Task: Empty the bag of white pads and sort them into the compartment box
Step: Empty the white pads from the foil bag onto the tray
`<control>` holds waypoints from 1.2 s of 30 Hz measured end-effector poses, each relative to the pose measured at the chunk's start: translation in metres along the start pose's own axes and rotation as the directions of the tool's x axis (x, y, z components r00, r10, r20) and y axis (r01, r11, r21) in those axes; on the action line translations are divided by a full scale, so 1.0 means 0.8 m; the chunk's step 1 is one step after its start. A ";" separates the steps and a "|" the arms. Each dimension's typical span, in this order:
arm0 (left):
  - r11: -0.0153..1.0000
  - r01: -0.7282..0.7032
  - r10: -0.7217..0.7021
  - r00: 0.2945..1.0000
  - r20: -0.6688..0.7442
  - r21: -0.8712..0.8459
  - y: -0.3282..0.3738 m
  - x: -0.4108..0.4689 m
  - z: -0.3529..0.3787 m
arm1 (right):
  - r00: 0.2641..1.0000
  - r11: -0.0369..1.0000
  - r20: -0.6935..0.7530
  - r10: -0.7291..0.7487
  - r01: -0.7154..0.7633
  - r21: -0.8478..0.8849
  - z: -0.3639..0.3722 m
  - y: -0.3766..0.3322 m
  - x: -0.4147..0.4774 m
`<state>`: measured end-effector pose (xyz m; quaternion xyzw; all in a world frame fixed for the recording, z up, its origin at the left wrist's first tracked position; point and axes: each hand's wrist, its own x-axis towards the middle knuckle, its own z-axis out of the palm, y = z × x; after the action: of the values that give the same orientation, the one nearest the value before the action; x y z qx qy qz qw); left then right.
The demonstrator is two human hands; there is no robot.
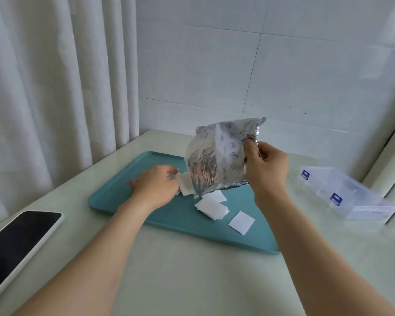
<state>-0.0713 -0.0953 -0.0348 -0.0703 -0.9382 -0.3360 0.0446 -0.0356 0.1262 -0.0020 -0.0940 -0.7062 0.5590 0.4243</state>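
- We see the silver foil bag (217, 160) just right of the frame's centre, lifted above the tray and tipped so that its open mouth points down and to the left.
- Our right hand (266, 167) pinches the bag's upper right corner between thumb and curled fingers, and it holds the bag clear of the bench.
- White pads (211, 207) lie on the tray under the bag. A small heap sits just below the mouth, one more pad is partly under the bag's lower edge, and a single square pad (241, 222) lies apart towards the lower right.
- A few more pads (186, 187) stick out at the bag's mouth, beside our left hand.
- Our left hand (156, 185) lies low over the tray, left of the bag, with its fingertips at those pads. It is blurred, so we cannot tell whether it grips them or only touches them.
- The teal tray (128, 201) sits on the pale bench (192, 281) in the middle of the frame.
- The clear compartment box (351, 192) with blue latches (336, 199) stands on the bench at the right, well apart from the tray.
- A dark-screened phone (16, 242) lies at the lower left.
- A white curtain (43, 87) hangs at the upper left, beside a tiled wall (260, 65).
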 end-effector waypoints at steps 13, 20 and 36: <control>0.986 0.138 -0.116 0.970 -0.215 0.090 -0.012 0.011 0.011 | 0.999 0.998 0.012 -0.050 0.050 -0.031 -0.004 0.005 0.000; 0.984 0.178 -0.170 0.943 -0.286 0.001 -0.010 0.013 0.008 | 0.995 0.990 -0.046 -0.093 0.087 -0.107 0.000 -0.001 -0.002; 0.683 -0.188 0.181 0.980 -0.085 -0.706 0.005 0.014 0.008 | 0.997 0.997 0.009 -0.083 0.083 -0.007 0.003 0.006 0.000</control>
<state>-0.0816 -0.0871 -0.0361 -0.1745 -0.7240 -0.6654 0.0516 -0.0390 0.1261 -0.0067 -0.0637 -0.7133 0.5388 0.4437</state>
